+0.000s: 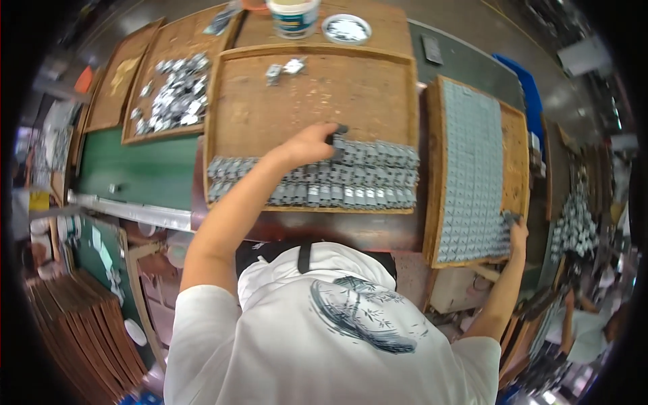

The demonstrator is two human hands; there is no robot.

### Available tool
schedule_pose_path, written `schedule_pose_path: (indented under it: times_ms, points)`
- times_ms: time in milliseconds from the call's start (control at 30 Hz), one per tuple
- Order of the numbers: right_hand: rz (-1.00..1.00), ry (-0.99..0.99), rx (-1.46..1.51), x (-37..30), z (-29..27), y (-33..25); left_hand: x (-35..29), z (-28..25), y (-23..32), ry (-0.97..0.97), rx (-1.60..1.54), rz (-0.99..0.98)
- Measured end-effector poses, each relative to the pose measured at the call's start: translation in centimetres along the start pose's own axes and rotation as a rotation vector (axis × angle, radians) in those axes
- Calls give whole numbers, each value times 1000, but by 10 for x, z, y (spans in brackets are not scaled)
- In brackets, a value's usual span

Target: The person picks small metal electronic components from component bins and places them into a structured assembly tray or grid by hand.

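Observation:
My left hand [312, 144] reaches over the middle wooden tray [233, 101]. Its dark-covered fingertips close on a small grey metal part at the left end of the uppermost row. Several rows of these grey metal parts [364, 177] stand packed along the tray's near side. Out to the right, my right hand [518, 233] is at the lower right corner of a block of flat grey pieces [474, 169] in the right wooden tray [516, 158]. Its dark-tipped fingers pinch a small grey piece there, partly hidden by the fingers.
Two loose metal parts [283, 69] lie far in the middle tray. A left tray [162, 135] holds a heap of shiny parts [179, 94]. Beyond are a white bucket [294, 19] and a white bowl of small pieces [346, 30]. A co-worker [587, 334] is at the far right.

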State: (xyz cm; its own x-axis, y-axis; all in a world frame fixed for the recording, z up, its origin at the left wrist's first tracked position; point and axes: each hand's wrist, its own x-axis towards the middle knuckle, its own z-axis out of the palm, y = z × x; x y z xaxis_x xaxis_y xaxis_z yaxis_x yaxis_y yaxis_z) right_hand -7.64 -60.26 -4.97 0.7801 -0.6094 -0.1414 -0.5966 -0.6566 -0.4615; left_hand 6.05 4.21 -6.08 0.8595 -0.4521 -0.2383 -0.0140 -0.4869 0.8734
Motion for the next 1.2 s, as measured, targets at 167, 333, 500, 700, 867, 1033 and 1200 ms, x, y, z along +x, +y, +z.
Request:
schedule_pose_path:
  times_ms: [167,333,500,700,867,1033,1200]
  points:
    - [-101,49,-209,3,-2,-2,-31,-16,-3,315,28,26]
    - [-134,125,-251,17,2,15,-21,-70,-27,673,169,-92]
    - [-175,127,617,-44,0,-102,3,-106,-18,873,491,-208]
    - [-175,-403,1440,-94,33,-173,40,-114,-47,718,515,-335]
    - [-70,-725,1600,-152,88,-256,-9,-87,-48,835,235,-79]
    - [-115,-979,1613,-186,136,-299,-74,-10,26,515,-498,35]
    - [-108,-1055,1560,-222,146,-334,-99,25,60,274,-761,65]
